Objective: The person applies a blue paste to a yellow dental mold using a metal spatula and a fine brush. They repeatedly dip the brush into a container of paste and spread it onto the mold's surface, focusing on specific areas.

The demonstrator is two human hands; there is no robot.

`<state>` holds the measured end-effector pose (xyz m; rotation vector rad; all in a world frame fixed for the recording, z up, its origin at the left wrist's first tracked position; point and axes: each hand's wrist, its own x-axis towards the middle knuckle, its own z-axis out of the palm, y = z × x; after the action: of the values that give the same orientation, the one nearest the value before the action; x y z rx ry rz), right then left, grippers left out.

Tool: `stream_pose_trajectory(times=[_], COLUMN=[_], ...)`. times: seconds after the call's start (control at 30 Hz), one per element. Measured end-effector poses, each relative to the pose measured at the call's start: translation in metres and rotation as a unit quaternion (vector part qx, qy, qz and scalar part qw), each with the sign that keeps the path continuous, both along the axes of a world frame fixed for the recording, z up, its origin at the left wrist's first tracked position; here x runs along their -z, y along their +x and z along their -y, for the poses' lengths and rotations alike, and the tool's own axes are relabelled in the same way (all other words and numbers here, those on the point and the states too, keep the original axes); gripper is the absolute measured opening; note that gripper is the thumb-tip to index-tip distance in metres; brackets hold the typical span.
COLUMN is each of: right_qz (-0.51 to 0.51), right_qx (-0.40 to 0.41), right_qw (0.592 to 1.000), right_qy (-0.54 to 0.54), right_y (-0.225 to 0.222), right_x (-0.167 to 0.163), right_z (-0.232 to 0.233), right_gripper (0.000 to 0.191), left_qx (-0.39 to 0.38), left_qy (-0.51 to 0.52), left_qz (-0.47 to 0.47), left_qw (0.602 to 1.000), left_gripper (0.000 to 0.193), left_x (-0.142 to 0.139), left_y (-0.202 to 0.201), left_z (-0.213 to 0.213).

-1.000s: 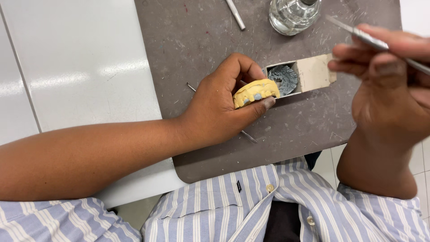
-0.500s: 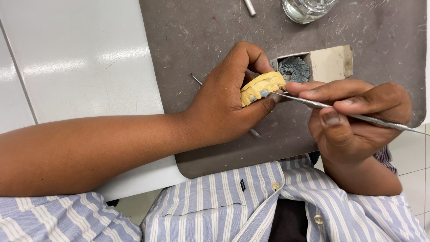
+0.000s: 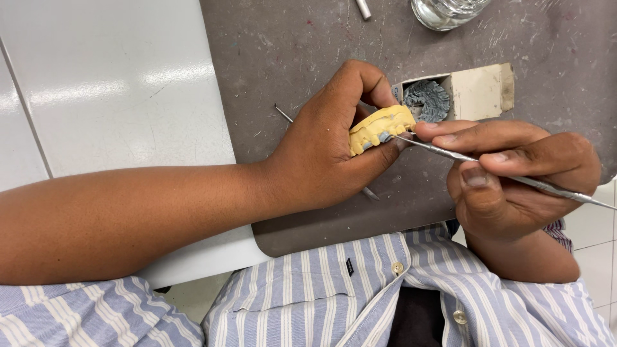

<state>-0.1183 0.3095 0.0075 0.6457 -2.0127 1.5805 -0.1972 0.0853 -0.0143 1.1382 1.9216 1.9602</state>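
- Head view, hands: the left hand [image 3: 328,154] is clamped around a yellow dental cast [image 3: 380,127], thumb over the top and fingers beneath, tooth row turned toward the other hand, apparently so the worked face stays steady and exposed. The right hand [image 3: 514,177] pinches a thin metal instrument [image 3: 508,172] like a pen; its tip touches the cast's grey-filled teeth, a grip that suits fine control.
- Head view, position: the cast is held just above the grey mat [image 3: 289,51], near the middle of the mat and toward its near edge, rather than resting on it. The mat lies on the white surface [image 3: 116,83].
- Head view, containers: a small cream box [image 3: 479,90] lies just beyond the cast, its open end holding a lump of grey material [image 3: 427,99], within easy reach of the instrument. A clear glass vessel [image 3: 447,9] stands at the mat's far edge; its contents cannot be told.
- Head view, other tools: a second slender metal tool [image 3: 283,113] lies on the mat, mostly hidden beneath the left hand.
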Motion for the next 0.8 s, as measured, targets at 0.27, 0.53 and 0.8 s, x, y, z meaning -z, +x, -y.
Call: stream_pose_trajectory(times=[0.27, 0.53, 0.8], right_qz=[0.013, 0.002, 0.01], right_qx=[0.002, -0.001, -0.006], right_qw=[1.0, 1.0, 1.0], right_qy=[0.016, 0.02, 0.019], right_y=[0.0033, -0.0005, 0.0012], right_x=[-0.0049, -0.0079, -0.0049], right_z=[0.001, 0.0027, 0.0001], right_gripper=[0.023, 0.023, 0.021], left_qx=[0.003, 0.006, 0.005], left_qy=[0.0, -0.004, -0.012], left_qz=[0.0, -0.002, 0.002], left_qw=[1.0, 1.0, 1.0], left_gripper=[0.038, 0.038, 0.038], left_x=[0.002, 0.0009, -0.0002], left_y=[-0.0014, -0.002, -0.0024], left_z=[0.0003, 0.0001, 0.0002])
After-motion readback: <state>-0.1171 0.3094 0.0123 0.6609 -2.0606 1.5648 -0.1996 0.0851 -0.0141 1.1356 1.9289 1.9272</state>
